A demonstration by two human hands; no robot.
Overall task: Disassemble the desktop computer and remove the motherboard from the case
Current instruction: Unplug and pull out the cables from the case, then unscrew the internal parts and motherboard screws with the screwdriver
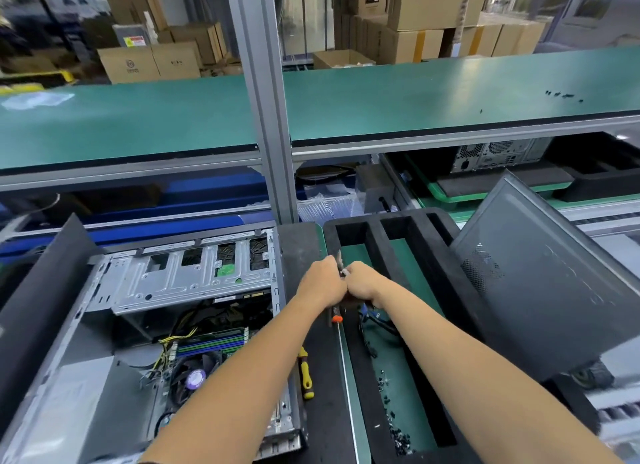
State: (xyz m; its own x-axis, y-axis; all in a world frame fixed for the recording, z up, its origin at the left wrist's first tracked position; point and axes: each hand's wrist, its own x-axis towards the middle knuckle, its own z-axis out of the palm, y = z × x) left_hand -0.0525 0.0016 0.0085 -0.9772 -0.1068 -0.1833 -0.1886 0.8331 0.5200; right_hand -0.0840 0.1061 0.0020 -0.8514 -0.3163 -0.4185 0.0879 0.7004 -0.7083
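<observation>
Both your hands are off the job right now; left hand (321, 281) and right hand (360, 283) meet knuckle to knuckle over the black foam tray (356, 359), fingers of both curled tight round something small between them. A thin metal tip (339, 257) pokes up at the left hand and an orange-collared tool (336, 318) hangs just under it; can't tell if they're one tool, or exactly what the right hand pinches; blue and black cables (372, 321) dangle below the right wrist.

The case (104, 377) lies on its side, open, to the left of both hands; motherboard (214, 345) still seated low inside, RAM sticks and CPU fan (195, 377) on it, yellow wiring (166, 352) still running to it; drive cage (187, 280) sits above it, toward the far end.

Relation that matters: the board is down-left of your fingers, nearer your left arm, which already crosses over the case's right wall; its long axis looks to run toward and away from you along the case. My read: left hand goes in first.

Yellow-handled screwdriver (304, 373) lies on the case's right edge just beside your left forearm; loose screws (394, 425) are in the tray's near end; side panel (554, 283) leans at right.
</observation>
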